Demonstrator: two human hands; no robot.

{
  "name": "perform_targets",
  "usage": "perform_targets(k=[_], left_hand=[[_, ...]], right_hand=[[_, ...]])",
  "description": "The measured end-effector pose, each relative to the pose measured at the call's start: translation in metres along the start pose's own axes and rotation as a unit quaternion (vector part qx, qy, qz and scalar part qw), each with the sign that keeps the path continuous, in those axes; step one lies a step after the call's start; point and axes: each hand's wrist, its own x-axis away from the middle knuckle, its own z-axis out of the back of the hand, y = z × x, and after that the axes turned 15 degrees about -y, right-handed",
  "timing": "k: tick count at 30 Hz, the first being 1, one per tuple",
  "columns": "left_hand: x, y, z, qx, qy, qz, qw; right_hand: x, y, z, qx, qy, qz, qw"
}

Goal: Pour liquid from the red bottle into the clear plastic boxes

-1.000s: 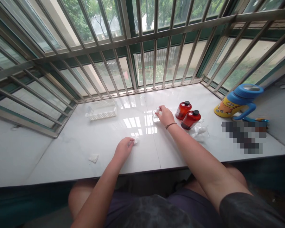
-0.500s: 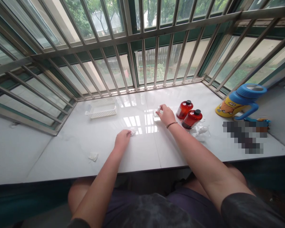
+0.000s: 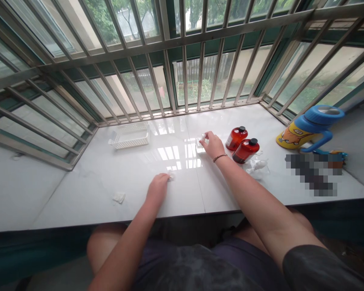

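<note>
My left hand (image 3: pixel 157 188) rests low over the white tabletop (image 3: pixel 182 198). Its fingers are closed on a small crumpled whitish, see-through wad (image 3: pixel 171 176), perhaps tissue or plastic film. Farther forward, my right hand (image 3: pixel 214 144), with a thin bracelet at the wrist, pinches the top of a small clear and white item (image 3: pixel 200 144) standing on the table; its kind is too small to make out. Just right of that hand stand two red bottles with black caps, a rear bottle (image 3: pixel 236 138) and a front bottle (image 3: pixel 246 151).
A white perforated basket (image 3: pixel 130 139) sits at the back left. Crumpled white paper (image 3: pixel 119 197) lies near the front left. Clear crumpled plastic (image 3: pixel 256 165) lies by the bottles. A blue and yellow jug (image 3: pixel 303 129) stands far right. Metal bars (image 3: pixel 182 40) close off the window.
My left hand has slid slightly toward me with the whitish wad, across the tabletop. My right hand stays almost where it was, at the small clear item.
</note>
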Motion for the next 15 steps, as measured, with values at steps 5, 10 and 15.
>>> perform_targets(k=[5,10,15], left_hand=[[0.000,-0.051,0.068,-0.050,0.072,0.120,0.989],[0.001,-0.030,0.046,-0.052,0.067,0.137,0.987],[-0.021,0.057,-0.036,-0.024,-0.027,0.030,0.999]], right_hand=[[0.000,-0.001,-0.001,-0.005,0.003,-0.001,1.000],[0.000,0.000,-0.002,-0.007,0.003,-0.002,1.000],[0.001,0.001,-0.001,-0.004,0.002,0.002,1.000]])
